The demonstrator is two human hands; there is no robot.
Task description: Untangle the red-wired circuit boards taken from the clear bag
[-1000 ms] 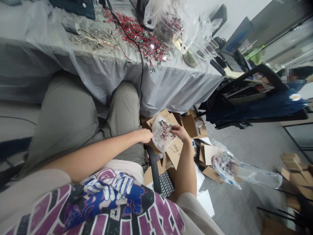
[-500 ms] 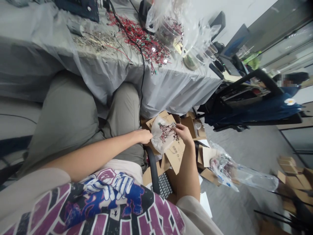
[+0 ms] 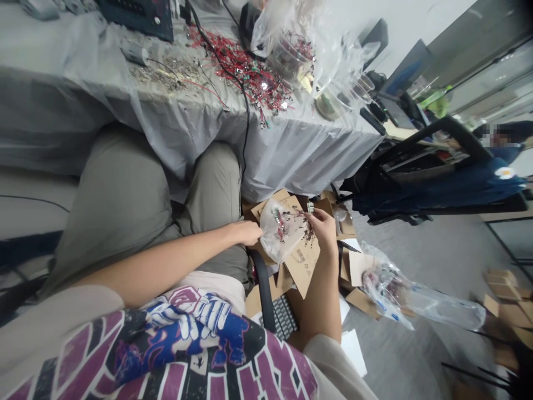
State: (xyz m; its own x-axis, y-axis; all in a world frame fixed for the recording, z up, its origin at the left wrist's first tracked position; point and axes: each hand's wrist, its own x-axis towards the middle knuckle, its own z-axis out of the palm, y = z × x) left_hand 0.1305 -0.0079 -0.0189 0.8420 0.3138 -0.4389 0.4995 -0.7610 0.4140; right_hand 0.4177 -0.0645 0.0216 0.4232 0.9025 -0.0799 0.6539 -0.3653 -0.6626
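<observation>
Pale beige T-shirt [image 3: 200,347], 2 short sleeves [image 3: 91,304], purple, blue, black and white print [image 3: 189,328]; grey-green trousers [image 3: 125,194].

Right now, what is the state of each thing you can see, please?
Left hand, closed on plastic bag's edge
Plastic bag, crumpled, partly filled
Right hand, closed on wired parts
Wired parts, bunched, hanging
Red-wired pile, tangled, loose
Table, draped
Cardboard boxes, flaps open
Laptop, open

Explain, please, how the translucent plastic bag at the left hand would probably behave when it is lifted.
The plastic bag would probably be floppy, as its thin film looks wrinkled. It may sag away from the left hand, which grips one edge. The small wired parts in it could catch on one another, since they look bunched together.
</observation>
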